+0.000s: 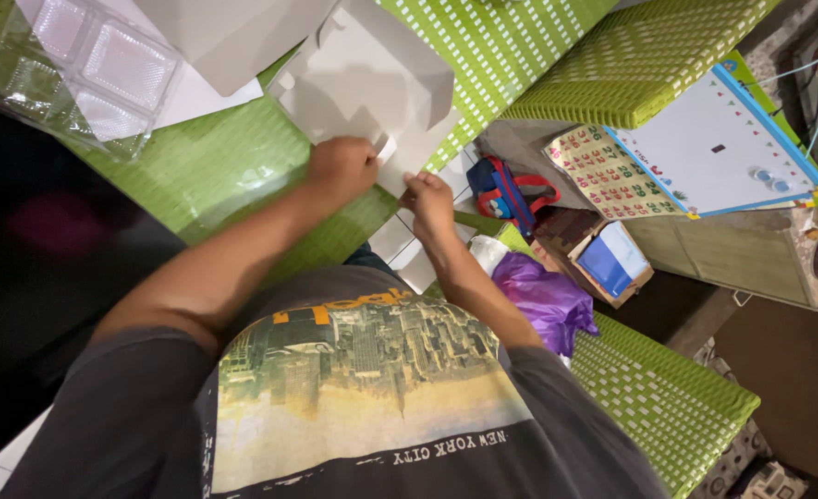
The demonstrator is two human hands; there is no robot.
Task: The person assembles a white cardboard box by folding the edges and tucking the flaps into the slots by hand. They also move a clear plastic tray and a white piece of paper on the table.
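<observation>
On the green woven worktop (215, 176) we count one flat white carton (372, 83), pinched by both our left hand (340, 168) and right hand (427, 201), beside one clear plastic tray (76, 69).

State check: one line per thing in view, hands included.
left hand: closed on the edge of the cardboard box, pressing it to the green table.
right hand: pinching the box's near edge.
cardboard box: white, partly folded, flaps loose.
clear plastic tray: empty, lying on the table's corner.
green table: bears box and tray.
purple bag: crumpled, on the floor side.
small carton: open, blue inside.
</observation>
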